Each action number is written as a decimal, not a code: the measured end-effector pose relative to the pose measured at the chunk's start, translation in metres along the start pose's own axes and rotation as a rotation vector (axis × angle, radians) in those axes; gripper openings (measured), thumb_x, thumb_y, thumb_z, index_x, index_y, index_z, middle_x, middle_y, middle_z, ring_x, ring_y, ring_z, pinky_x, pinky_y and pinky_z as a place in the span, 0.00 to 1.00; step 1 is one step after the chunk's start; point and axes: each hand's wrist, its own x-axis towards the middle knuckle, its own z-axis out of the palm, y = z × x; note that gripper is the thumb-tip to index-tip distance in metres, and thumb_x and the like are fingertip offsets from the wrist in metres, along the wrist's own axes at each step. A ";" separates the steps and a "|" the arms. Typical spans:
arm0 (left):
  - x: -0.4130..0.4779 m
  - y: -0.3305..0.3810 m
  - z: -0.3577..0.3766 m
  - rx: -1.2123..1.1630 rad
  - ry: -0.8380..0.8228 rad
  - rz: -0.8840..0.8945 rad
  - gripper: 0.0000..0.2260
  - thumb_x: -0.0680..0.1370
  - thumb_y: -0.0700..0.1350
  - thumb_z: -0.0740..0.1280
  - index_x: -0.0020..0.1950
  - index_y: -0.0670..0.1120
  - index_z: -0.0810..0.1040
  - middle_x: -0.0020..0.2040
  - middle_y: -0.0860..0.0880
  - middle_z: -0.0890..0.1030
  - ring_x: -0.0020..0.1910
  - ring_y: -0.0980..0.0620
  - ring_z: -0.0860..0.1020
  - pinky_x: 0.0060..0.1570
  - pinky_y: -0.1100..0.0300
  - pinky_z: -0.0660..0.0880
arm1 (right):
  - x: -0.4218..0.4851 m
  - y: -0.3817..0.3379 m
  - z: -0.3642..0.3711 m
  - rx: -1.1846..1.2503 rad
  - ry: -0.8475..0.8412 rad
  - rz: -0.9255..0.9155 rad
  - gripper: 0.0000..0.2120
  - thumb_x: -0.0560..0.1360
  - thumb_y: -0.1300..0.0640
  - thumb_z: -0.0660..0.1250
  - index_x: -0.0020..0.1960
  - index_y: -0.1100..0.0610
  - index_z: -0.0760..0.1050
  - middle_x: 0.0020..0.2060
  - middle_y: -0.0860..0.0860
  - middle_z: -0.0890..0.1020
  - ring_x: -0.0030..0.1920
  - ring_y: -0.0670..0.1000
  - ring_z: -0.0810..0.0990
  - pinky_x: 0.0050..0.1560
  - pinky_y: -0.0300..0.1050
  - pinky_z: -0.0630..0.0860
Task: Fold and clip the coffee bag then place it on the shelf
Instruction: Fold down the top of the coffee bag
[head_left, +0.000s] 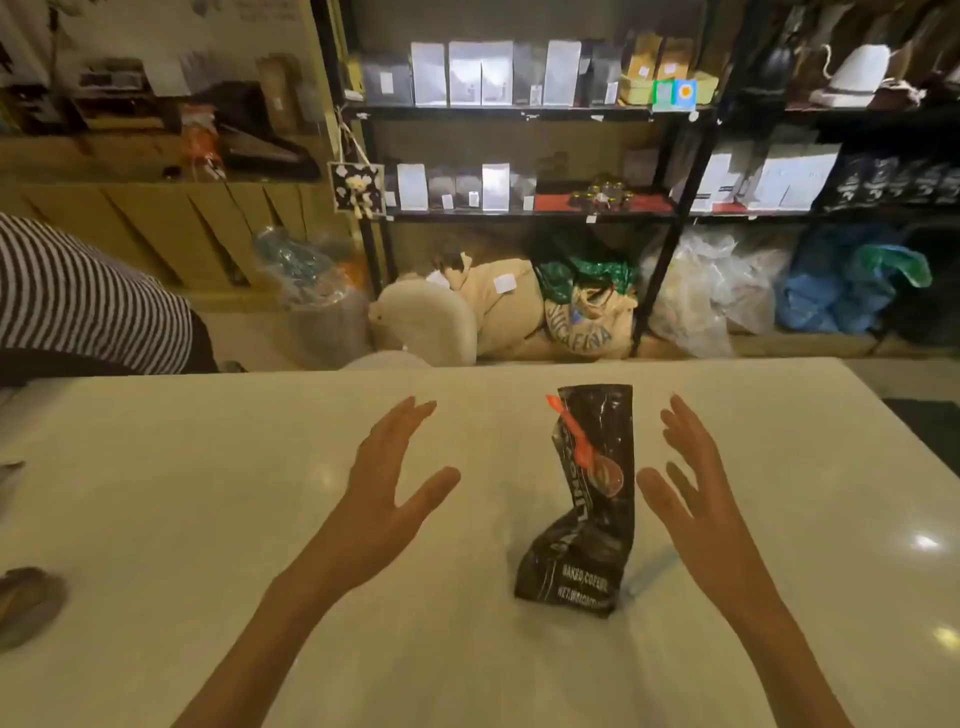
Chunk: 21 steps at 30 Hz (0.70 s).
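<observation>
A dark brown coffee bag (597, 525) lies crumpled on the white table (208, 493), its open end pointing away from me. An orange clip (571, 431) rests on the bag's upper left part. My left hand (384, 488) hovers open to the left of the bag, a clear gap between them. Just right of the bag, my right hand (691, 493) is open with fingers spread, not touching it. Black metal shelves (519, 111) with rows of bags stand behind the table.
A person in a striped shirt (88, 301) leans in at the far left. Sacks and plastic bags (587, 306) sit on the floor under the shelves. A dark object (26, 603) lies at the table's left edge.
</observation>
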 end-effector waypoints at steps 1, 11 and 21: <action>-0.007 -0.001 0.009 -0.021 -0.041 -0.034 0.29 0.75 0.64 0.60 0.74 0.66 0.55 0.78 0.64 0.51 0.77 0.59 0.51 0.75 0.44 0.56 | -0.008 0.006 0.003 0.088 0.018 0.071 0.41 0.68 0.31 0.65 0.76 0.40 0.56 0.73 0.38 0.65 0.71 0.36 0.64 0.71 0.48 0.63; -0.004 -0.024 0.107 -0.164 -0.416 -0.156 0.39 0.73 0.59 0.71 0.78 0.57 0.52 0.75 0.60 0.57 0.75 0.60 0.56 0.73 0.58 0.56 | -0.005 0.046 0.012 0.299 -0.064 0.447 0.33 0.72 0.41 0.62 0.76 0.43 0.58 0.64 0.45 0.77 0.65 0.49 0.75 0.61 0.46 0.73; 0.019 -0.033 0.151 -0.533 -0.374 -0.255 0.28 0.76 0.49 0.72 0.72 0.55 0.64 0.65 0.48 0.74 0.59 0.54 0.80 0.55 0.58 0.80 | 0.013 0.046 0.054 0.366 0.123 0.361 0.09 0.77 0.51 0.66 0.57 0.49 0.79 0.48 0.50 0.86 0.47 0.49 0.86 0.42 0.42 0.82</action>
